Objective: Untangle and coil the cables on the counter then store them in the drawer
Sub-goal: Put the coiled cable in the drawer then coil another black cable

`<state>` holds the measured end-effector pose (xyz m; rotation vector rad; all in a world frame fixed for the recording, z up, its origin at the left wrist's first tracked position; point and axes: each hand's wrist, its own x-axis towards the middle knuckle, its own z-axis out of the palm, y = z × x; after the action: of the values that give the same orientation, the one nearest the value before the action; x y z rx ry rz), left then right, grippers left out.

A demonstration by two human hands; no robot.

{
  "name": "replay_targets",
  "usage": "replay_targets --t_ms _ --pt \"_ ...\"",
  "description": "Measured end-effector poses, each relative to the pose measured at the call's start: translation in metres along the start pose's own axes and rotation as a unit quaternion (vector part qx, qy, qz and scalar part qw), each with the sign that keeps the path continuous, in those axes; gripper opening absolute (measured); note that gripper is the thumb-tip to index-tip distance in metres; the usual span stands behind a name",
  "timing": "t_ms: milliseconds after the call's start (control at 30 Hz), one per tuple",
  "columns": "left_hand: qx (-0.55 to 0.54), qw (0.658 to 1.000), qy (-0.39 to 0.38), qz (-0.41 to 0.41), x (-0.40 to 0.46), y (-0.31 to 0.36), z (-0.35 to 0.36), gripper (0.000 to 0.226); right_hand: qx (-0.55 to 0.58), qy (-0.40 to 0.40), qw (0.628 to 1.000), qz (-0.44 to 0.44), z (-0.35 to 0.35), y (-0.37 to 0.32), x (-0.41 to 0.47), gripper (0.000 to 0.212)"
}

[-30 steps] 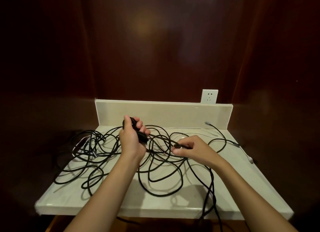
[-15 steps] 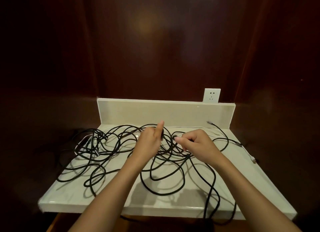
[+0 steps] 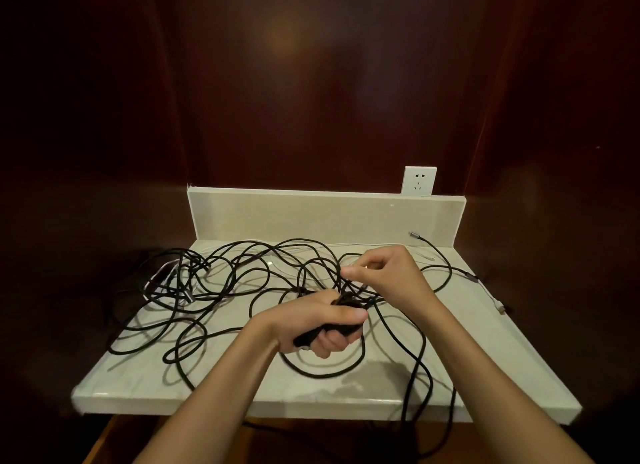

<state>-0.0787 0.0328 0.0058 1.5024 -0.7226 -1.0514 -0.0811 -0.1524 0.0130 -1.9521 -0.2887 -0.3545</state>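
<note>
Since the black cable (image 3: pixel 221 290) is thin, limp and light, it will not hold any shape you give it: every loop you lay down will sag or spring open unless something pins it. Its braided-looking skin should grip well enough, so slipping is a lesser worry than snagging, because the loose runs cross each other all over the desk (image 3: pixel 138 387) and some strands hang over the front edge. Take hold near an end or near the bundle already gathered, not in the middle of a crossing, and draw slowly so a knot does not tighten.

Your left hand (image 3: pixel 311 325) sits low over the middle of the desk, palm turned inward, fingers (image 3: pixel 334 342) curled round a small bunch of gathered black cable with the thumb clamped across the top. Your right hand (image 3: pixel 384 273) is raised just behind it, wrist bent down, thumb and forefinger pressed together as if pinching a strand; the strand itself is too thin to make out there, so I cannot tell whether it truly holds one.

A white cable (image 3: pixel 381 245) lies along the back, near the upstand, and a grey plug (image 3: pixel 414 235) rests at the rear right. Most of the tangle lies to your left, well apart from both hands. No drawer is in view.
</note>
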Motion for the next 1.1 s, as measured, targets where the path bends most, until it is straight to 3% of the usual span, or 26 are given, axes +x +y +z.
replay_targets --t_ms 100,300,500,600,767,900,1000,1100 --pt "-0.018 1.0 -0.004 -0.011 -0.007 -0.008 -0.001 0.047 0.026 -0.097 0.995 -0.009 -0.005 -0.001 -0.005 0.009" --pt "-0.12 0.99 -0.073 0.021 -0.017 -0.017 -0.01 0.053 0.018 -0.233 0.972 -0.028 -0.013 -0.009 -0.005 0.017" --pt "-0.08 0.993 -0.077 0.046 -0.027 -0.016 -0.016 0.061 -0.008 -0.293 0.955 -0.036 -0.014 -0.013 -0.006 0.021" --pt "-0.1 0.991 -0.039 0.084 -0.032 -0.016 -0.021 0.056 -0.002 -0.338 0.941 -0.008 -0.018 -0.018 -0.002 0.026" --pt "-0.108 0.975 0.132 0.144 -0.025 -0.012 -0.019 0.059 0.065 -0.383 0.921 0.032 -0.023 -0.015 0.001 0.032" --pt "-0.151 0.945 0.228 0.178 -0.015 -0.007 -0.012 0.052 0.112 -0.35 0.926 0.093 -0.017 -0.014 0.003 0.031" --pt "-0.246 0.929 0.206 0.182 -0.015 -0.006 -0.01 0.05 0.053 -0.238 0.969 0.029 -0.008 -0.018 0.0 0.023" --pt "-0.281 0.92 0.202 0.184 -0.013 -0.006 -0.01 0.049 0.055 -0.137 0.989 -0.024 0.0 -0.019 -0.003 0.02"
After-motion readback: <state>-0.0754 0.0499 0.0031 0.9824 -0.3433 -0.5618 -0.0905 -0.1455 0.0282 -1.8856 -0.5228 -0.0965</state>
